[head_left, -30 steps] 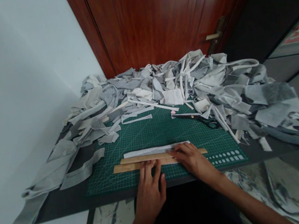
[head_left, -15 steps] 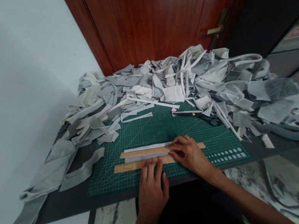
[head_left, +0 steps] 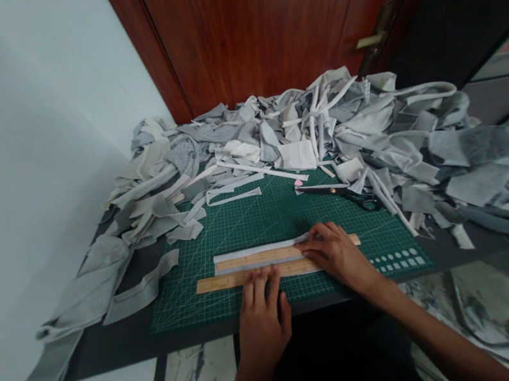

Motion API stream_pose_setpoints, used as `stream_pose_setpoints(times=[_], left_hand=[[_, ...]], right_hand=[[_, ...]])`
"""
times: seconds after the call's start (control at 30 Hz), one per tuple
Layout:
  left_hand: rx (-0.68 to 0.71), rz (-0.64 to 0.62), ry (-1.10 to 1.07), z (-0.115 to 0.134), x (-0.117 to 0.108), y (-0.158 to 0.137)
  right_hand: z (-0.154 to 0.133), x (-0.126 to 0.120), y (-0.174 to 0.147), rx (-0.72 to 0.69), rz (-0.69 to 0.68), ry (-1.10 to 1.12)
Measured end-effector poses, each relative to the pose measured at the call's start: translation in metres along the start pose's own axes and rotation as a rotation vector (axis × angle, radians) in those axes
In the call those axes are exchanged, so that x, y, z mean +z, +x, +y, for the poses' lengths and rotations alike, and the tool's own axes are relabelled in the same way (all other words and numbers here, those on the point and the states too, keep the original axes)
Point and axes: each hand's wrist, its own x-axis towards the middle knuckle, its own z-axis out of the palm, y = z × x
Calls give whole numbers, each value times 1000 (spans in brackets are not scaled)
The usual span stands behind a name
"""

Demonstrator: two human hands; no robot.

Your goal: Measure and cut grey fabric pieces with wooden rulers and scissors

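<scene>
Two wooden rulers lie roughly parallel across a strip of light grey fabric [head_left: 264, 247] on the green cutting mat. My left hand [head_left: 262, 309] rests its outstretched fingertips on the nearer ruler [head_left: 221, 282], pressing it flat. Thumb and fingers of my right hand [head_left: 339, 257] are pinched together at the right part of the farther ruler [head_left: 256, 258], by the strip's far edge. That edge shows beyond the farther ruler and rises slightly near my right fingers. Exactly how the fingertips grip the ruler and cloth is partly hidden.
Black-handled scissors [head_left: 358, 198] lie on the cutting mat [head_left: 282, 208] to the right, beside a small pink piece [head_left: 299, 182]. A heap of grey and white fabric scraps [head_left: 225, 133] lines the back and both sides. Behind stands a wooden door [head_left: 256, 27].
My right hand and the farther ruler have slid to the right, and the fabric's far edge has lifted a little near my fingers. The left hand stays on the nearer ruler.
</scene>
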Motion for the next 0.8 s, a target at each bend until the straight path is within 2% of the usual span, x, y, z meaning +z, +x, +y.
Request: stream_pose_setpoints(times=[0.4,0.8], left_hand=[[-8,-6,29,1,-1,3],[14,-5,66,2,-4,6]], right_hand=[[-3,16,26,57,96,-8],[-17,19,36,135,97,-45]])
